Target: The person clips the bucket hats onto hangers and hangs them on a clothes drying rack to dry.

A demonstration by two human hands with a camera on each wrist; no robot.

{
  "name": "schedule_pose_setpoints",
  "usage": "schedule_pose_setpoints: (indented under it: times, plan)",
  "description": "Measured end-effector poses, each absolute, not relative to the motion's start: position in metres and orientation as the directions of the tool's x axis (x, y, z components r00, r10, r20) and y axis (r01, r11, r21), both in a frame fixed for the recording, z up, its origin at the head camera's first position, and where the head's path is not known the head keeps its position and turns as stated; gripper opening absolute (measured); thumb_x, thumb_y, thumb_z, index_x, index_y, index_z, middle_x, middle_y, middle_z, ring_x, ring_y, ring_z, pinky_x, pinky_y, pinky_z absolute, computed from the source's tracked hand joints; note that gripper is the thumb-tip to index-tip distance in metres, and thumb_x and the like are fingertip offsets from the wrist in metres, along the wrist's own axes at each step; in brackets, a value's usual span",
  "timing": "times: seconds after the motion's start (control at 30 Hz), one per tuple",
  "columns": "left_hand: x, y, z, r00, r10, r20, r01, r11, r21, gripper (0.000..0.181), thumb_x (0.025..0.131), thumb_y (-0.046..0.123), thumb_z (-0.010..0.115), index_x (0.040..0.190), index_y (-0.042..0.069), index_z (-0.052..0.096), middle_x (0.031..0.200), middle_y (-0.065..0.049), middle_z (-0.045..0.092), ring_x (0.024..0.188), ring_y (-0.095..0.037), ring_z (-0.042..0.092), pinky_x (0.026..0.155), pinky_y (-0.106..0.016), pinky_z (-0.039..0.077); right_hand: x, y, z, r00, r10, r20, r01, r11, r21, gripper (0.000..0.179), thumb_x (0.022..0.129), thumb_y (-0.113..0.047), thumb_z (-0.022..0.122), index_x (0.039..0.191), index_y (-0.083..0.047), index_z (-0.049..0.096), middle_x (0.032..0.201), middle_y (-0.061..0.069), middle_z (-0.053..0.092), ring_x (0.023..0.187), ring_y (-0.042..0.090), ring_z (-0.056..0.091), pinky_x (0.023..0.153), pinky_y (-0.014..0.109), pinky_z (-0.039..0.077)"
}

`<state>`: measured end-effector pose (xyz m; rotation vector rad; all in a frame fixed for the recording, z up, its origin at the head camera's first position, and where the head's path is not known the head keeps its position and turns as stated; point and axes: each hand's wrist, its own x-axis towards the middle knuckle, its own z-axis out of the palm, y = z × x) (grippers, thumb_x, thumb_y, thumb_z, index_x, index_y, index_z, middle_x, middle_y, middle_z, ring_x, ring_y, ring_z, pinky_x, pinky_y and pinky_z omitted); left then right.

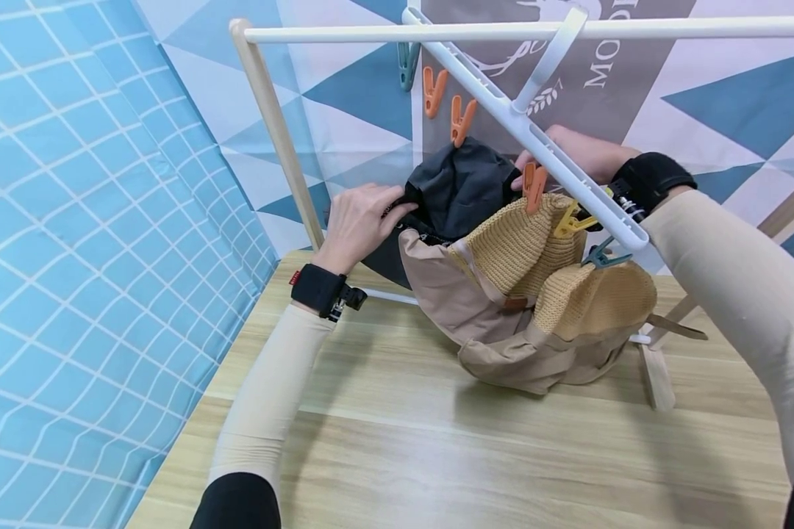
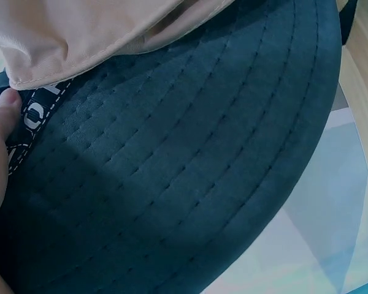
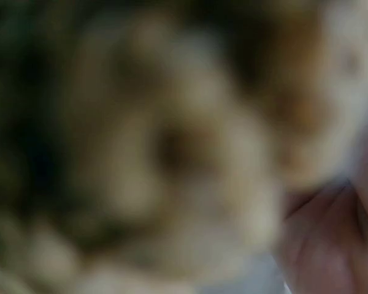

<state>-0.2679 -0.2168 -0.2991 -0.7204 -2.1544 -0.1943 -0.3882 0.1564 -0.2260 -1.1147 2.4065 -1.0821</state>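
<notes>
A dark grey cap (image 1: 466,187) is tipped so its inside shows beneath the hanger's left half. My left hand (image 1: 364,220) pinches its left edge between thumb and fingers. In the left wrist view the thumb lies by a lettered inner band (image 2: 37,116), beside the dark stitched brim (image 2: 190,147). My right hand (image 1: 585,154) reaches behind the hanger and grips the cap's right edge with its fingertips; the hanger partly covers it. An orange clothespin (image 1: 461,121) stands right above the cap, whether clipped to it I cannot tell. The right wrist view is mostly blurred.
A beige hat with knitted yellow parts (image 1: 516,242) hangs against the cap, near orange (image 1: 534,187), yellow (image 1: 574,220) and teal (image 1: 605,255) clothespins. The white hanger (image 1: 496,103) hooks over a rack's white rail (image 1: 344,34). A wooden post (image 1: 281,139) stands left, above the wood-grain table (image 1: 397,441).
</notes>
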Motion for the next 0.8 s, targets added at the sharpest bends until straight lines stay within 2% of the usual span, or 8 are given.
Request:
schedule_pose_setpoints:
  times: [0.23,0.3,0.4,0.5,0.57,0.6,0.7,0.8]
  plan:
    - [-0.267,-0.213,-0.294,-0.587,0.379,0.715,0.490,0.870,-0.058,0.037,0.111,0.044,0.071,0.095,0.011,0.070,0.068,-0.011,0.057,0.056,-0.030,0.050,0.058,-0.034,0.019,-0.387,0.159,-0.223,-0.644,-0.759,0.100,-0.586,0.405,-0.702,0.024,0.113,0.000,0.059,0.123,0.014,0.076,0.096,-0.017,0.086,0.098,-0.005,0.081,0.090,0.010,0.056]
    - [-0.267,-0.212,-0.288,-0.626,0.353,0.695,0.467,0.884,-0.028,0.037,0.109,0.050,0.073,0.105,0.013,0.077,0.074,-0.010,0.067,0.059,-0.029,0.056,0.056,-0.035,0.024,-0.388,0.161,-0.223,-0.636,-0.763,0.116,-0.608,0.402,-0.685,0.023,0.112,0.001,0.061,0.121,0.015,0.076,0.095,-0.019,0.085,0.096,-0.005,0.081,0.089,0.009,0.055]
    - [-0.268,-0.212,-0.277,-0.687,0.319,0.653,0.449,0.893,0.036,0.047,0.104,0.058,0.076,0.127,0.017,0.080,0.094,-0.008,0.083,0.069,-0.030,0.068,0.057,-0.039,0.038,-0.387,0.162,-0.222,-0.641,-0.755,0.139,-0.628,0.413,-0.659,0.021,0.110,0.004,0.063,0.120,0.015,0.077,0.092,-0.021,0.084,0.094,-0.008,0.080,0.089,0.008,0.053]
    - [-0.271,-0.210,-0.265,-0.751,0.295,0.591,0.447,0.886,0.126,0.062,0.101,0.061,0.077,0.145,0.018,0.073,0.112,-0.006,0.086,0.087,-0.029,0.077,0.066,-0.043,0.052,-0.387,0.164,-0.219,-0.643,-0.751,0.152,-0.645,0.424,-0.635,0.020,0.108,0.006,0.064,0.118,0.014,0.079,0.090,-0.022,0.084,0.094,-0.009,0.080,0.091,0.007,0.053]
    - [-0.275,-0.206,-0.259,-0.785,0.292,0.546,0.450,0.875,0.179,0.068,0.101,0.061,0.077,0.153,0.019,0.067,0.118,-0.006,0.086,0.097,-0.028,0.079,0.076,-0.045,0.057,-0.388,0.164,-0.217,-0.659,-0.737,0.151,-0.648,0.454,-0.612,0.019,0.108,0.003,0.066,0.114,0.009,0.083,0.087,-0.022,0.083,0.088,-0.009,0.075,0.082,0.010,0.051]
    - [-0.278,-0.204,-0.257,-0.801,0.289,0.524,0.450,0.868,0.209,0.071,0.100,0.062,0.078,0.156,0.019,0.065,0.121,-0.006,0.086,0.103,-0.027,0.080,0.082,-0.046,0.059,-0.387,0.163,-0.215,-0.663,-0.732,0.153,-0.658,0.474,-0.585,0.019,0.109,0.000,0.067,0.110,0.007,0.085,0.080,-0.022,0.080,0.079,-0.008,0.072,0.074,0.012,0.051]
    - [-0.286,-0.195,-0.254,-0.844,0.287,0.453,0.441,0.852,0.283,0.078,0.101,0.062,0.077,0.163,0.020,0.057,0.131,-0.007,0.083,0.113,-0.026,0.079,0.097,-0.047,0.059,-0.386,0.163,-0.210,-0.691,-0.708,0.142,-0.663,0.543,-0.515,0.025,0.112,-0.010,0.068,0.101,-0.002,0.089,0.069,-0.016,0.074,0.064,0.001,0.060,0.061,0.020,0.044]
    - [-0.293,-0.187,-0.254,-0.879,0.277,0.389,0.419,0.839,0.348,0.079,0.102,0.062,0.076,0.167,0.023,0.052,0.139,-0.009,0.080,0.119,-0.025,0.077,0.103,-0.044,0.058,-0.384,0.161,-0.206,-0.715,-0.688,0.124,-0.655,0.597,-0.462,0.028,0.113,-0.016,0.069,0.097,-0.003,0.088,0.062,-0.010,0.068,0.055,0.005,0.055,0.057,0.023,0.043]
